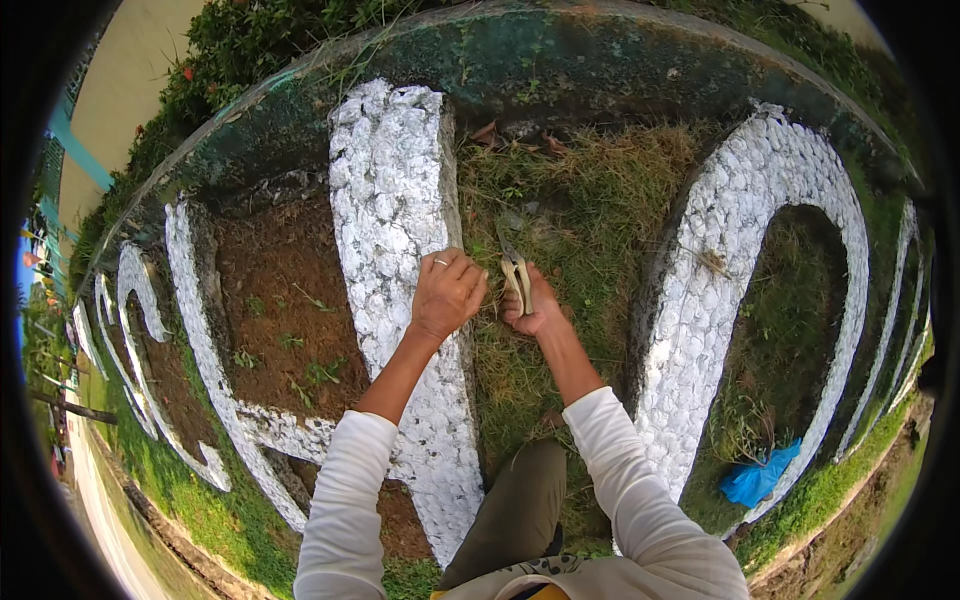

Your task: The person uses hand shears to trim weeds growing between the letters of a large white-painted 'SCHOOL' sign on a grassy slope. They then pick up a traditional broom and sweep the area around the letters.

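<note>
My right hand (538, 306) is closed around a pair of pruning shears (516, 276) with pale handles. Their dark blades point up and away over the grass (555, 225). Just left of them, my left hand (450, 291) has its fingers curled and a ring on one. It is over the right edge of a thick, white-painted raised letter (390, 172) with a rough, stone-like surface. Whether any grass blades are pinched in its fingertips cannot be made out. Dry and green grass fills the strip below both hands.
A curved raised white letter (720, 247) stands to the right, with a blue plastic bag (761, 474) low inside its loop. Bare brown soil (289, 300) with small weeds lies left. A mossy concrete wall (570, 64) curves across the far side, below shrubs (247, 45).
</note>
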`<state>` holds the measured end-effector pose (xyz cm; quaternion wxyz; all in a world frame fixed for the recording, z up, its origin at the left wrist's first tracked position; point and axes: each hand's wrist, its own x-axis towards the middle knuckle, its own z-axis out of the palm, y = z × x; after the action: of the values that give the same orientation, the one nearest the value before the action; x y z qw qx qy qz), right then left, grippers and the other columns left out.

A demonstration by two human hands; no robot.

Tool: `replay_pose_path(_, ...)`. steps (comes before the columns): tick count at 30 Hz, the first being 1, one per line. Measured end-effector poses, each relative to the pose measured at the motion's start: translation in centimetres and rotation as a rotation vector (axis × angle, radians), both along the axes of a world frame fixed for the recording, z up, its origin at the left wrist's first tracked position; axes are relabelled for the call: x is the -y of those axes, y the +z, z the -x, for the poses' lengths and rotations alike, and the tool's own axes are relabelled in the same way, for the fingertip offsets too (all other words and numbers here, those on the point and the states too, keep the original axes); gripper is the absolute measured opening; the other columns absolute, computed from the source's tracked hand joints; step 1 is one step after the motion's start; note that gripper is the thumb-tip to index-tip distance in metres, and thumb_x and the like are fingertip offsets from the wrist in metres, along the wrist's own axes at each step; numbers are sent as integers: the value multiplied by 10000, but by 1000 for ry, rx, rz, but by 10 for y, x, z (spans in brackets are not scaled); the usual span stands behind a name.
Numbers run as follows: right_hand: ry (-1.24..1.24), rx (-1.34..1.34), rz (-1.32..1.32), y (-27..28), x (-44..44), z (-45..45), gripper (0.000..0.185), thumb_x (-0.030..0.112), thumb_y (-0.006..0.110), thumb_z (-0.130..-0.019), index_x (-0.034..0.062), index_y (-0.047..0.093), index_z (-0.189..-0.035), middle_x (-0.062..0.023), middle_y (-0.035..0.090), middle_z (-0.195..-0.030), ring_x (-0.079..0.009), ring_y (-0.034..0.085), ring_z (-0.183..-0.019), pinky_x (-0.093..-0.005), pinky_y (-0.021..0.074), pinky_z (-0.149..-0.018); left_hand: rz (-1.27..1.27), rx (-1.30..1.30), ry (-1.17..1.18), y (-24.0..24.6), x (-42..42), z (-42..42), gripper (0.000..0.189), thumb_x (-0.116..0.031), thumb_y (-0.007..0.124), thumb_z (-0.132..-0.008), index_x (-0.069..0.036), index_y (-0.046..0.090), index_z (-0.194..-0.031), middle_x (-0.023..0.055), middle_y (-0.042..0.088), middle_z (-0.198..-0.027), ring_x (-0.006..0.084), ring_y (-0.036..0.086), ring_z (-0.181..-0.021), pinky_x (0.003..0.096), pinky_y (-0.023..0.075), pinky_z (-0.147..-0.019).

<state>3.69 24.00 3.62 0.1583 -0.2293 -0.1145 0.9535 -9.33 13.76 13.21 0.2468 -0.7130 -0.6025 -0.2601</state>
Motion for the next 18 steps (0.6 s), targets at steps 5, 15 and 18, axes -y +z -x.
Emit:
replay_pose_path(5,-119,185,-145,4,25,-16,659,673,281,-919,75,544,-831,-10,454,-530,-136,412,-425,-298,357,-421,10,-11,5,-3,1,2,77,-115,689,-758,-73,627,-776,31,604,-849,218,565,-929,355,374,-819)
replay_pose_path(15,-652,959,-1146,29,44,-108,770,676,247,-915,-9,576,-1036,-111,570,-752,-215,576,-728,-371,457,-659,113,-111,100,-2,-3,2,88,-136,659,-788,-89,633,-859,23,589,-938,210,513,-1011,377,368,-884)
replay_pose_path(18,-544,946,-776,31,36,-110,788,713,268,-888,2,591,-995,-109,553,-710,-216,555,-670,-380,435,-625,84,-112,86,0,-5,2,92,-112,659,-783,-92,625,-866,18,589,-936,211,515,-982,373,370,-866)
